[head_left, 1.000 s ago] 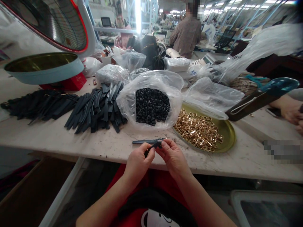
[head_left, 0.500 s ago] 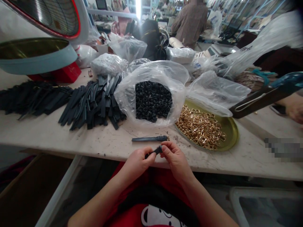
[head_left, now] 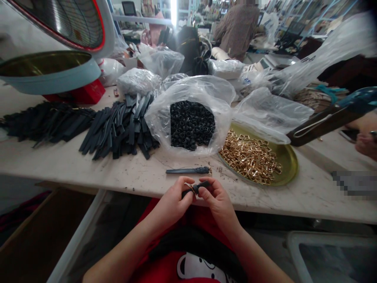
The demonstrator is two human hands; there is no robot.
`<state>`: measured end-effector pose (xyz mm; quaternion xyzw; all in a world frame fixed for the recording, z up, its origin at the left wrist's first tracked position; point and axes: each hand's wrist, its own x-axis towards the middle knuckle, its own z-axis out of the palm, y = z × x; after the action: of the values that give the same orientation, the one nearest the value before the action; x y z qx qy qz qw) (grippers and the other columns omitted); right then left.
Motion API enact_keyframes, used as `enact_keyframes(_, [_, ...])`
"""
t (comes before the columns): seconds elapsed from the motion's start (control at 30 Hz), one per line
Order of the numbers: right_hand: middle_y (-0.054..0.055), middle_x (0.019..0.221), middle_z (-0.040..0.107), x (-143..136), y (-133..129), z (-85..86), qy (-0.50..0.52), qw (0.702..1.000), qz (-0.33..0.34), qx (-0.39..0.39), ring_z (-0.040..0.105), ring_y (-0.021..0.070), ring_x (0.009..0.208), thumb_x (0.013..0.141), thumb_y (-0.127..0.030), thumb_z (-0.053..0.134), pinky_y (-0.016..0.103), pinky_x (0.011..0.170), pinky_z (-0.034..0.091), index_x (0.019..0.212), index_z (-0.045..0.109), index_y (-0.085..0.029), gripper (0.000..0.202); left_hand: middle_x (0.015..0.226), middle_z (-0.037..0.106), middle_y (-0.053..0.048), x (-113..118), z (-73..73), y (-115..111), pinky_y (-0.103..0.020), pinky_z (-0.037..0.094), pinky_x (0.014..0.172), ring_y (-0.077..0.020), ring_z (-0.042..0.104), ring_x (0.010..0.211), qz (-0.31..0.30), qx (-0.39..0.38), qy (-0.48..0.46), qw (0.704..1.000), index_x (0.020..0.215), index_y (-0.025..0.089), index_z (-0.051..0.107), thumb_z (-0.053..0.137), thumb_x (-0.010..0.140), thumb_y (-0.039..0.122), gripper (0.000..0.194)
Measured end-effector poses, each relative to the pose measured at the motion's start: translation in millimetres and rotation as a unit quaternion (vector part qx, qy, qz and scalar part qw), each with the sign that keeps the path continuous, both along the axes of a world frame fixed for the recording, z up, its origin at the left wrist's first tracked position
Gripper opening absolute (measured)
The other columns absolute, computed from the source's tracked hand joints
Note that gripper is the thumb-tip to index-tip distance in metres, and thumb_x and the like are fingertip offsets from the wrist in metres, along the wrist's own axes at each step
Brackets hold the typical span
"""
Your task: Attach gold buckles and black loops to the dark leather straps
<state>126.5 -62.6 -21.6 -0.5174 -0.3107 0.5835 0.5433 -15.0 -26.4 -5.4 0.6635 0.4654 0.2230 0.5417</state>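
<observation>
Between my hands, over the table's front edge, is a dark strap with a gold buckle and a dark loop near its middle. My left hand is closed on its left end around the buckle. With thumb and fingers, my right hand pinches the strap just right of the loop. Just beyond my fingers, another dark strap with a gold buckle at its right end lies flat. Farther back, a clear plastic bag stands open, full of small black loops.
Dark strips lie heaped left of the bag, with another pile beyond. On the right, a yellowish dish holds gold buckles. A scale's blue pan stands back left. At the far right is another person's hand.
The strap has turned to slant up to the right, and its gold buckle and loop now show between my hands. My right fingers have shifted along the strap.
</observation>
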Motion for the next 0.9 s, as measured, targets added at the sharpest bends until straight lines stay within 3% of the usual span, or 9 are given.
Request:
enact_keyframes(0.13, [0.000, 0.073, 0.064, 6.2, -5.1, -1.3, 0.037, 0.999, -0.013, 0.003, 0.056, 0.0111, 0.065, 0.079, -0.048, 0.054, 0.024, 0.065, 0.043, 0.089, 0.060, -0.019, 0.031, 0.077, 0.065, 0.000, -2.4, 5.2, -2.0, -0.028, 0.043, 0.066, -0.0155, 0.060, 0.069, -0.004, -0.007, 0.032, 0.999, 0.101, 0.019, 0.043, 0.046, 0.080, 0.021, 0.021])
enact_keyframes(0.27, [0.000, 0.070, 0.066, 9.0, -7.5, -0.7, 0.170, 0.985, -0.023, -0.024, 0.060, 0.0129, 0.065, 0.072, -0.046, 0.064, 0.025, 0.063, 0.045, 0.083, 0.061, -0.019, 0.029, 0.072, 0.062, 0.002, -4.1, 6.0, -4.2, -0.026, 0.042, 0.061, -0.0152, 0.059, 0.065, 0.038, 0.002, 0.066, 0.997, 0.092, 0.020, 0.044, 0.052, 0.077, 0.030, 0.019])
enact_keyframes(0.4, [-0.003, 0.071, 0.064, 6.2, -10.7, -0.3, 0.184, 0.982, -0.020, -0.045, 0.061, 0.0118, 0.066, 0.067, -0.032, 0.072, 0.025, 0.067, 0.046, 0.084, 0.060, -0.020, 0.023, 0.068, 0.057, 0.004, -0.5, 3.7, -6.1, -0.025, 0.040, 0.059, -0.0149, 0.057, 0.064, 0.055, 0.031, 0.094, 0.994, 0.080, 0.020, 0.045, 0.056, 0.075, 0.033, 0.017])
enact_keyframes(0.47, [-0.004, 0.074, 0.063, 6.1, -11.7, -2.6, 0.185, 0.981, 0.005, -0.053, 0.059, 0.0101, 0.065, 0.065, -0.026, 0.074, 0.024, 0.067, 0.046, 0.090, 0.060, -0.022, 0.029, 0.067, 0.056, 0.004, 1.9, 3.8, -6.3, -0.024, 0.040, 0.058, -0.0146, 0.056, 0.064, 0.054, 0.032, 0.096, 0.993, 0.076, 0.020, 0.044, 0.055, 0.075, 0.033, 0.017])
enact_keyframes(0.63, [0.001, 0.076, 0.064, 10.2, -9.9, -9.5, 0.250, 0.950, 0.151, -0.108, 0.059, 0.0125, 0.068, 0.067, -0.030, 0.073, 0.027, 0.067, 0.046, 0.088, 0.060, -0.016, 0.029, 0.071, 0.059, 0.002, 3.4, 5.3, -2.9, -0.026, 0.040, 0.060, -0.0164, 0.058, 0.067, 0.029, 0.015, 0.123, 0.992, 0.081, 0.020, 0.048, 0.056, 0.075, 0.034, 0.017])
enact_keyframes(0.9, [-0.003, 0.069, 0.062, 12.0, -4.3, -9.8, 0.254, 0.951, 0.118, -0.128, 0.057, 0.0106, 0.062, 0.062, -0.024, 0.076, 0.023, 0.061, 0.045, 0.079, 0.054, -0.018, 0.029, 0.081, 0.066, -0.002, 5.8, -0.7, 1.0, -0.028, 0.042, 0.066, -0.0191, 0.060, 0.075, 0.019, 0.001, 0.138, 0.990, 0.085, 0.020, 0.058, 0.055, 0.076, 0.036, 0.019])
